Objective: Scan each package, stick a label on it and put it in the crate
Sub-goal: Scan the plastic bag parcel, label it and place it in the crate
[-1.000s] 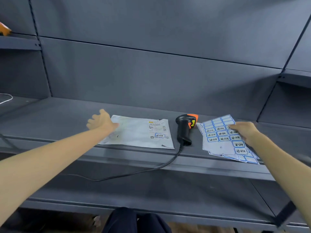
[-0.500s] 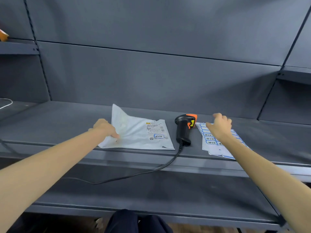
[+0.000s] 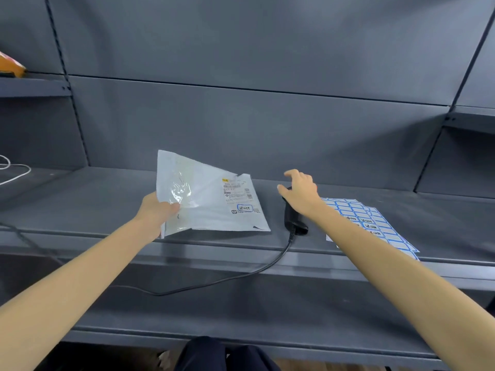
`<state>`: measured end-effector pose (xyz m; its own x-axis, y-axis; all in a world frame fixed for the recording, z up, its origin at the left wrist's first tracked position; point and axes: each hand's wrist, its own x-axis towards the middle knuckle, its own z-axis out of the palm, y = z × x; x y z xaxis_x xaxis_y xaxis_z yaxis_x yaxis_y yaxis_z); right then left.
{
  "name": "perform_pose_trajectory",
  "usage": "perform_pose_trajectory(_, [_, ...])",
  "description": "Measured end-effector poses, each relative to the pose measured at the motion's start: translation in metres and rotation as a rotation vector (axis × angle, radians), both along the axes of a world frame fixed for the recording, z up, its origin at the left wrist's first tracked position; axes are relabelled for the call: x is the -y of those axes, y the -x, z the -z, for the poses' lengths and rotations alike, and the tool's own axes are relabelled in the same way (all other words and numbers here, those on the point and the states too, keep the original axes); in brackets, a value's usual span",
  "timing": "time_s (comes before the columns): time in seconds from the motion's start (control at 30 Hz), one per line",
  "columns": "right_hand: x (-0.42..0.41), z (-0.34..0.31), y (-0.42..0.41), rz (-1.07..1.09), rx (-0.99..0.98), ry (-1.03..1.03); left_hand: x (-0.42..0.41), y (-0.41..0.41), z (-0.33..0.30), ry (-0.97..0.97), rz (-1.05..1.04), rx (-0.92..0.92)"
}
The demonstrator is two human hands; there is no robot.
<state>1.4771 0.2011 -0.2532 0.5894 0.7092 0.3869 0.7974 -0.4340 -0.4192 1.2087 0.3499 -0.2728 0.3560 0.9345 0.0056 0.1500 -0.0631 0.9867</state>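
On the grey shelf (image 3: 80, 204), mid-frame: left hand (image 3: 156, 212) pinches the white poly mailer package (image 3: 209, 204) at its near-left edge, thumb on top, fingers underneath. That side is lifted and peeled up toward the back panel; the right edge looks down on the shelf or just above it, can't tell which. Printed shipping label faces up at the mailer's right end, with a blue-bordered sticker (image 3: 245, 208) already on it just below the barcode block.

Right hand (image 3: 300, 194) hovers over the scanner (image 3: 293, 223), fingers spread and loosely curved, holding nothing. Can't tell if the palm touches the scanner head, which is hidden under the hand. Only the black grip and base show, cable (image 3: 214, 282) trailing off the front lip toward the left.

Key relation: the mailer sits just left of the scanner, long axis running left-right, barcode end toward the scanner side. Right hand is clearly the nearer one to the scanner; left hand owns the package at the far end from the barcode.

Label sheets (image 3: 375, 226) lie fanned flat on the shelf right of the scanner, partly under the right forearm.

My read: sticker already on, so either a scan or the drop into the crate comes next. No crate in view.
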Motion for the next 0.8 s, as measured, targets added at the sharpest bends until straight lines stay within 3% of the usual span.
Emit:
perform_pose_trajectory(0.23, [0.006,-0.006,-0.006,-0.025,0.276,0.115,0.011,0.0,-0.002,0.032,0.023,0.152])
perform_pose_trajectory(0.4, [0.034,-0.012,-0.029,0.069,0.471,0.219,0.034,-0.024,-0.008,0.037,0.087,0.194])
perform_pose_trajectory(0.8, [0.207,-0.025,-0.096,0.441,0.468,0.328,0.146,-0.134,-0.019,0.055,0.4,0.21])
